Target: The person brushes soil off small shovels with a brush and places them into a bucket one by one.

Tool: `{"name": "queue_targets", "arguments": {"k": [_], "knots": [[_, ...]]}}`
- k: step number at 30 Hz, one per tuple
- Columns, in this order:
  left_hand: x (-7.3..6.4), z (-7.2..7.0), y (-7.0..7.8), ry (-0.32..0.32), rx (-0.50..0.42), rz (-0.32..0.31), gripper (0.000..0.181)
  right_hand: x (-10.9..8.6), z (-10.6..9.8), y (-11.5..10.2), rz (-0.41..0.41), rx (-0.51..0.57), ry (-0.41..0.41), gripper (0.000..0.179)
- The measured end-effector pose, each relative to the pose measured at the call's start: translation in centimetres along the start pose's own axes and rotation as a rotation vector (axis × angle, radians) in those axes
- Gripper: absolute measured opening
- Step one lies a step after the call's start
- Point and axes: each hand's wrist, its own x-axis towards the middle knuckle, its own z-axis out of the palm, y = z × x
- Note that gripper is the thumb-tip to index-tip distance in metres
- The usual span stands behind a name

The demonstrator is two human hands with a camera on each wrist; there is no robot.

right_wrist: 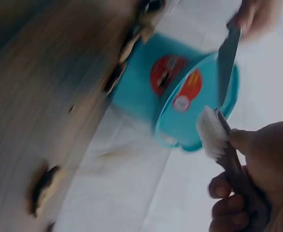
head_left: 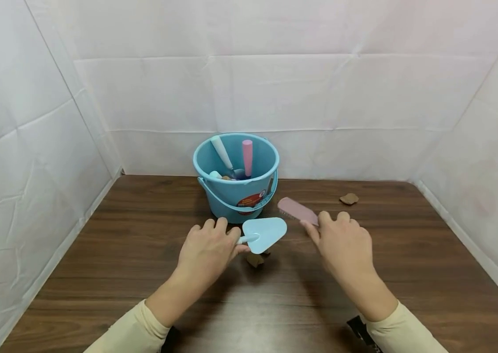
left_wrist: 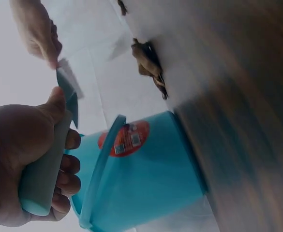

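My left hand (head_left: pixel 207 250) grips the handle of a light blue hand trowel (head_left: pixel 266 232), its blade pointing right, in front of the bucket. Fingers wrap the pale handle in the left wrist view. A pink brush (head_left: pixel 296 210) is in my right hand (head_left: pixel 347 245), held above the table; its pale bristles (right_wrist: pixel 212 133) show in the right wrist view. Brown dried leaves (head_left: pixel 255 260) lie on the table below the trowel blade. Behind the trowel stands a blue bucket (head_left: pixel 222 200), its handle hanging down in front.
Inside the bucket stand a tool with a white handle (head_left: pixel 221 152) and one with a pink handle (head_left: pixel 247 158); other contents are partly hidden. Another dried leaf (head_left: pixel 348 198) lies at the back right of the wooden table (head_left: pixel 143 235). White sheeting (head_left: pixel 275 93) encloses the back and sides.
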Motion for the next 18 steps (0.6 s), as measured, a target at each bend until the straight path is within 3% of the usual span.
{"name": "queue_targets", "arguments": {"k": [3, 11, 14, 18], "knots": [[-0.1, 0.2, -0.4, 0.001, -0.008, 0.011, 0.05, 0.0, -0.7, -0.1, 0.026, 0.055, -0.064, 0.048], [0.1, -0.3, -0.3, 0.022, -0.026, 0.02, 0.05, -1.5, -2.3, -3.6, -0.225, 0.05, -0.076, 0.047], [0.1, -0.7, -0.1, 0.025, -0.021, 0.029, 0.051, -1.7, -2.0, -3.8, -0.23, 0.031, -0.071, 0.048], [0.1, -1.0, 0.0, 0.033, -0.004, 0.032, 0.052, -1.3, -1.2, -3.0, -0.191, 0.015, 0.004, 0.05]]}}
